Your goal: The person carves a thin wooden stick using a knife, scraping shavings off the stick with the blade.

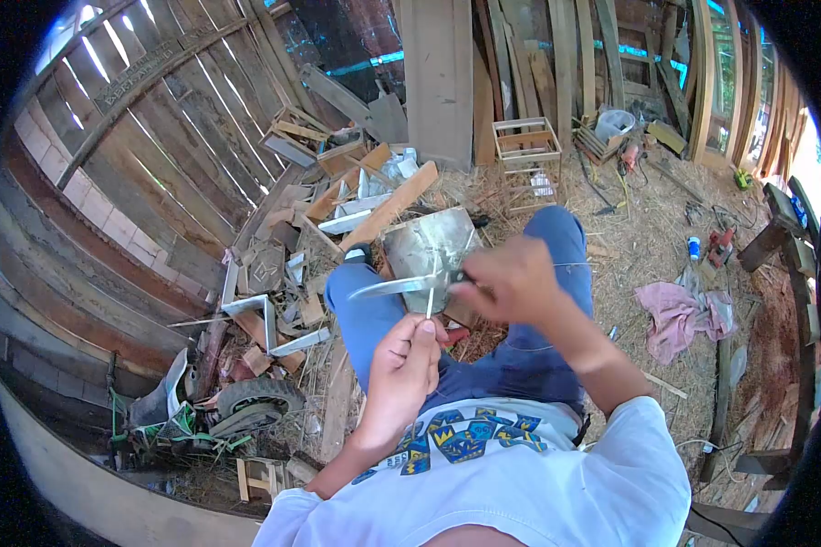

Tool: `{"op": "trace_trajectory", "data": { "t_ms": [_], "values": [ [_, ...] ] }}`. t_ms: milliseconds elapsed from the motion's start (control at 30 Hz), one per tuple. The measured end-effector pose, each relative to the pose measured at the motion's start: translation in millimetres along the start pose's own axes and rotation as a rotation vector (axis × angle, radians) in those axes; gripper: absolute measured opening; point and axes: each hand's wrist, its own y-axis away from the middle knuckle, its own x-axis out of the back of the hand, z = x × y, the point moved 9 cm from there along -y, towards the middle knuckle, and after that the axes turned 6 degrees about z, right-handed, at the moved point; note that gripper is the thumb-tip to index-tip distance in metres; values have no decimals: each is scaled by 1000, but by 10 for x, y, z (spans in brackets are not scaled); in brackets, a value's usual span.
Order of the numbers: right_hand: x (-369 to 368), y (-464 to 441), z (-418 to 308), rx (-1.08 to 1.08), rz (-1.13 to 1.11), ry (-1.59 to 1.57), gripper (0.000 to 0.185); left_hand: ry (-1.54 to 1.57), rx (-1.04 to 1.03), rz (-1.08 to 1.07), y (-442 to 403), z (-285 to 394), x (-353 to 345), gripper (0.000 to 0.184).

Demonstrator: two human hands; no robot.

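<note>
My left hand (409, 361) is closed around a thin pale stick (431, 303), which points up and away from me. My right hand (513, 281) grips a knife (388, 288) by its handle, most of which the fingers cover. The curved blade reaches leftward across the stick near its upper part; whether the edge touches it I cannot tell. Beneath both hands, between my knees, is a worn, greyish square block or board (415, 242).
Scrap wood (397, 205) and white frame pieces (269, 321) lie on the left. A wheel (260, 401) stands lower left. Ahead is a small wooden rack (527, 150). On the right are a pink cloth (670, 314), a blue can (694, 247) and a red tool (721, 246).
</note>
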Motion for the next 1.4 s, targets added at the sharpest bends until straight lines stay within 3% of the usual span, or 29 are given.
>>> {"op": "trace_trajectory", "data": {
  "t_ms": [67, 300, 367, 433, 500, 567, 633, 700, 767, 800, 833, 900, 967, 1033, 1067, 1200, 1333, 1400],
  "values": [
    [-32, 36, 218, -93, 22, 55, 34, 40, 12, -10, -37, 27, 34, 21],
    [-5, 33, 220, -57, 27, 42, 36, 53, 6, -5, -20, -24, 32, 22],
    [66, 63, 528, -260, 96, 83, 35, 67, 6, -7, -31, -10, 58, 22],
    [-1, 100, 325, -204, 68, 28, 35, 40, -9, 4, -44, 8, 32, 22],
    [-124, 125, -106, 14, -21, -84, 35, 64, 8, 3, -34, -24, 16, 22],
    [-76, 106, -47, -2, 22, -78, 37, 50, -2, -4, -24, -27, 53, 21],
    [58, 113, 536, -378, 104, 28, 38, 41, -23, -10, -15, -15, 57, 21],
    [109, 85, 484, -322, 92, 56, 38, 25, -13, -7, -26, -22, 57, 21],
    [15, 35, -76, -11, -29, -78, 37, 23, -4, 4, -5, 0, 11, 21],
    [-3, 39, -171, 16, 15, -125, 38, 30, 1, 7, 10, -6, -9, 21],
    [-29, 59, -104, 8, 13, -123, 38, 28, 8, 4, 18, -26, 13, 21],
    [48, 64, 457, -335, 113, 37, 41, 46, -11, -21, 7, -21, 42, 22],
    [126, 42, 489, -288, 143, 57, 41, 27, -13, -18, -9, -22, 31, 23],
    [12, 36, 4, -34, -71, -39, 34, -5, 9, -3, 7, -37, 26, 24],
    [-49, 86, -135, 27, -44, -95, 35, -10, -9, 5, 31, -14, 3, 24],
    [1, 75, 290, -236, 32, 34, 37, 56, 17, -13, -8, -37, 61, 29],
    [-30, 64, -196, 56, 5, -94, 37, -12, -14, -1, 17, -32, 11, 29],
    [-51, 83, 8, -61, 31, -44, 37, -14, -15, 3, 37, -9, 35, 29]
  ]
}}
